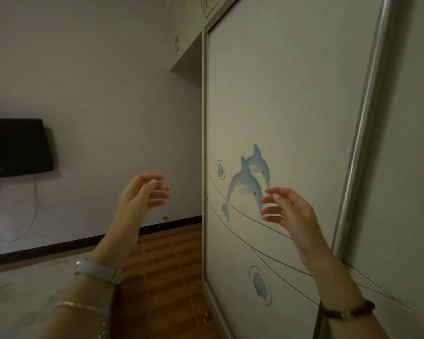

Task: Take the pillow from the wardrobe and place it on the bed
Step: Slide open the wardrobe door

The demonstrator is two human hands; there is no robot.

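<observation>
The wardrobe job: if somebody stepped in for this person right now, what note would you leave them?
Left hand: raised, open, holding nothing.
Right hand: raised, open, empty, in front of the wardrobe door with the dolphin picture; contact cannot be told.
Wardrobe door looks shut; no pillow in sight.
Bed lies at lower left.
Done: nothing visible yet.
Left: slide the door open, take the pillow out, lay it on the bed.

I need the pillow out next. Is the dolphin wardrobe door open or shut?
Shut. The dolphin door covers the wardrobe front; no interior or pillow shows. Both hands, left and right, are empty.
</observation>
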